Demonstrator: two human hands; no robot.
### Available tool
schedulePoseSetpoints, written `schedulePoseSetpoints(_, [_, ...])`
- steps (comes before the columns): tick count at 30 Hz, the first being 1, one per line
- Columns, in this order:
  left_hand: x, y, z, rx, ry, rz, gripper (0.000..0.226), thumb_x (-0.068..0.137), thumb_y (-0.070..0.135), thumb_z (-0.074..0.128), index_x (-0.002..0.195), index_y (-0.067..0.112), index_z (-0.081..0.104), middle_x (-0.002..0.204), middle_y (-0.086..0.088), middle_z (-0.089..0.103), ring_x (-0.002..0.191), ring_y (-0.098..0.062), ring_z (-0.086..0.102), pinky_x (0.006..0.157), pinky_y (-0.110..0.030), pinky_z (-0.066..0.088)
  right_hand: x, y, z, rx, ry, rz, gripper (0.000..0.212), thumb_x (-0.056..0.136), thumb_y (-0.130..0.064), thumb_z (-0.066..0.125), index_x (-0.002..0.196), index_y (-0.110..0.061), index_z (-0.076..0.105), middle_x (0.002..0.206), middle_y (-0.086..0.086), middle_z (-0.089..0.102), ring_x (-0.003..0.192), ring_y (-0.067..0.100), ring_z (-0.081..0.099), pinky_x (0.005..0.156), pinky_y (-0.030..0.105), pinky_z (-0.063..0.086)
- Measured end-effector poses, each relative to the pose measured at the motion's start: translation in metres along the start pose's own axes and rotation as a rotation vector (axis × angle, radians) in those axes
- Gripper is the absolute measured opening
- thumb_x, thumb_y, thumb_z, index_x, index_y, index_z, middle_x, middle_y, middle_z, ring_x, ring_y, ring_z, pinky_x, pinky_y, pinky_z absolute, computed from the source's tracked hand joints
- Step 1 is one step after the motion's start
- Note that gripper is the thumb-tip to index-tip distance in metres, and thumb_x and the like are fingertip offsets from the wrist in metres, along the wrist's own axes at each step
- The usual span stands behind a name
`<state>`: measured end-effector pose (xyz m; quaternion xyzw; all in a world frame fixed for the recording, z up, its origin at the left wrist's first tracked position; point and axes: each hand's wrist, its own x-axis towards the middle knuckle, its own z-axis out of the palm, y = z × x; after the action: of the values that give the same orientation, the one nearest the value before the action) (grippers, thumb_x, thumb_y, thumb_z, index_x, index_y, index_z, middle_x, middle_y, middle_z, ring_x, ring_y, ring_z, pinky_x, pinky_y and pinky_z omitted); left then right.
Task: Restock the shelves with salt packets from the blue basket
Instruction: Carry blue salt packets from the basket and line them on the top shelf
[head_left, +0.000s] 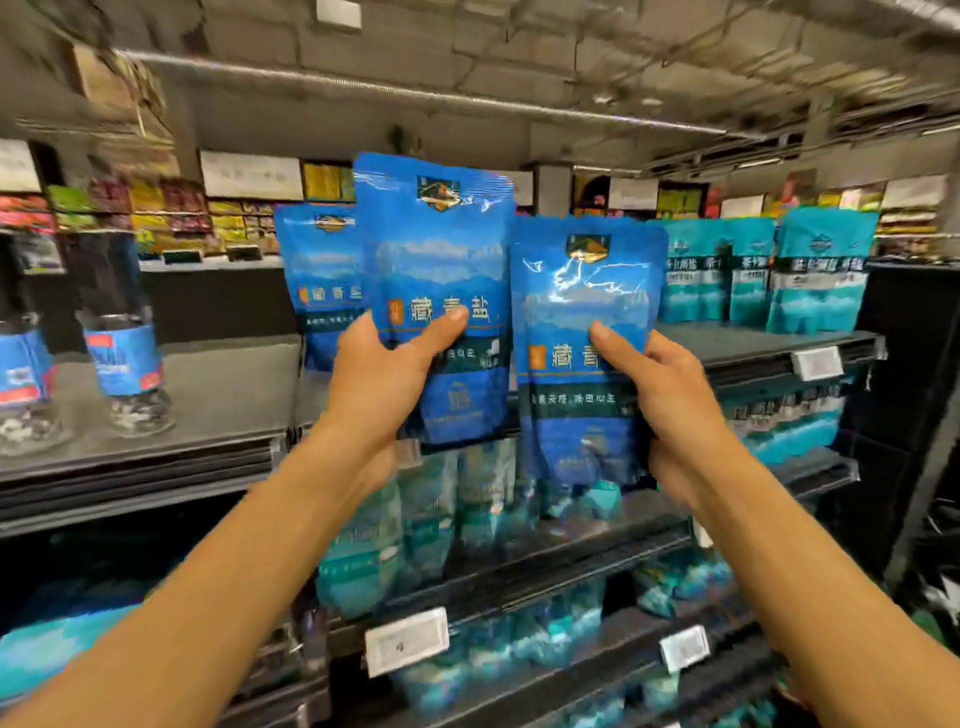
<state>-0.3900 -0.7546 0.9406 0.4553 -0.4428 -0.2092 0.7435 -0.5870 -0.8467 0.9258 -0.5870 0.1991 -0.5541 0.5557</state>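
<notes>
Both hands are up at the top shelf (753, 345): the left hand (379, 384) is gripping one blue salt packet (436, 270) upright, thumb across its front. The right hand (670, 410) is pinching a second packet (582, 322) just beside it, while a third packet (324, 280) is standing on the shelf behind.

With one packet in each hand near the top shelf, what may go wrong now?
1. The left hand and right hand each hold a glossy blue salt packet low by its edge; the grip might slip.
2. A third blue packet stands behind; pushing in could topple it.
3. The grey top shelf edge may catch a packet bottom.
</notes>
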Motion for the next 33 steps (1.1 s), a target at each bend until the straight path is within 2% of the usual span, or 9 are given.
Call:
schedulePoseSetpoints(5, [0.084, -0.004, 0.023, -0.056, -0.011, -0.104, 0.028, 0.084, 0.014, 0.078, 0.110, 0.009, 0.071, 0.097, -0.006, 0.079, 0.083, -0.021, 0.076, 0.067, -0.042, 0.062, 0.096, 0.001, 0.000, 0.008, -0.056, -0.032, 0.019, 0.094, -0.026, 0.069, 0.108, -0.015, 0.073, 0.108, 0.008, 0.078, 0.096, 0.022, 0.075, 0.088, 0.046, 0.060])
schedulePoseSetpoints(8, [0.118, -0.023, 0.033, 0.008, -0.013, -0.157, 0.024, 0.085, 0.011, 0.077, 0.108, 0.009, 0.071, 0.098, -0.007, 0.078, 0.084, -0.021, 0.074, 0.074, -0.040, 0.061, 0.146, 0.014, -0.005, 0.002, -0.098, 0.030, 0.023, 0.094, -0.028, 0.068, 0.111, -0.013, 0.072, 0.110, 0.009, 0.077, 0.100, 0.025, 0.074, 0.094, 0.051, 0.057])
schedulePoseSetpoints(11, [0.143, -0.043, 0.041, -0.014, 0.001, -0.174, 0.008, 0.087, 0.007, 0.073, 0.092, 0.012, 0.071, 0.076, 0.001, 0.078, 0.066, -0.011, 0.074, 0.057, -0.029, 0.059, 0.186, 0.032, -0.007, 0.004, -0.120, 0.082, 0.040, 0.094, -0.031, 0.069, 0.124, -0.005, 0.066, 0.114, 0.012, 0.076, 0.107, 0.029, 0.072, 0.096, 0.052, 0.056])
schedulePoseSetpoints(14, [0.156, -0.060, 0.046, 0.042, 0.011, -0.181, 0.010, 0.089, 0.009, 0.073, 0.099, 0.009, 0.072, 0.084, 0.000, 0.078, 0.070, -0.009, 0.074, 0.058, -0.023, 0.058, 0.216, 0.054, -0.010, 0.040, -0.185, 0.133, 0.041, 0.096, -0.025, 0.066, 0.125, 0.004, 0.062, 0.119, 0.017, 0.073, 0.111, 0.032, 0.069, 0.092, 0.045, 0.059])
schedulePoseSetpoints(19, [0.158, -0.070, 0.032, 0.674, -0.005, 0.039, 0.008, 0.088, 0.027, 0.076, 0.094, 0.022, 0.074, 0.081, 0.020, 0.076, 0.075, 0.006, 0.069, 0.065, -0.014, 0.050, 0.244, 0.074, -0.037, -0.275, -0.517, 0.087, 0.007, 0.090, -0.013, 0.073, 0.097, -0.014, 0.072, 0.089, -0.007, 0.079, 0.081, 0.003, 0.072, 0.067, 0.014, 0.054])
schedulePoseSetpoints(23, [0.152, -0.062, 0.025, 1.344, 0.044, -0.010, 0.048, 0.066, 0.075, 0.068, 0.081, 0.030, 0.074, 0.057, 0.012, 0.068, 0.060, 0.003, 0.060, 0.054, -0.017, 0.045, 0.253, 0.068, -0.049, -0.616, -0.685, -0.128, 0.037, 0.077, -0.041, 0.084, 0.107, -0.021, 0.075, 0.097, -0.016, 0.078, 0.084, -0.005, 0.070, 0.075, 0.014, 0.049])
schedulePoseSetpoints(27, [0.154, -0.058, 0.035, 1.464, 0.081, -0.100, 0.077, 0.059, 0.084, 0.056, 0.081, 0.012, 0.073, 0.053, -0.002, 0.069, 0.051, -0.012, 0.065, 0.059, -0.031, 0.054, 0.260, 0.075, -0.051, -0.791, -0.620, -0.175, 0.056, 0.065, -0.060, 0.084, 0.101, -0.018, 0.073, 0.074, -0.008, 0.071, 0.054, 0.003, 0.060, 0.052, 0.023, 0.047])
schedulePoseSetpoints(30, [0.158, -0.061, 0.041, 1.454, 0.084, -0.093, 0.058, 0.071, 0.070, 0.069, 0.070, 0.012, 0.063, 0.047, 0.003, 0.067, 0.037, -0.009, 0.063, 0.057, -0.033, 0.060, 0.269, 0.083, -0.045, -0.789, -0.580, -0.147, 0.044, 0.073, -0.045, 0.086, 0.096, -0.014, 0.064, 0.072, 0.003, 0.070, 0.047, 0.015, 0.067, 0.042, 0.030, 0.055])
schedulePoseSetpoints(33, [0.165, -0.068, 0.049, 1.464, 0.103, -0.074, 0.053, 0.076, 0.059, 0.076, 0.071, 0.010, 0.057, 0.053, -0.005, 0.070, 0.048, -0.019, 0.070, 0.061, -0.041, 0.062, 0.281, 0.090, -0.039, -0.803, -0.545, -0.113, 0.042, 0.077, -0.040, 0.085, 0.089, -0.016, 0.053, 0.074, 0.004, 0.066, 0.045, 0.015, 0.065, 0.043, 0.029, 0.056])
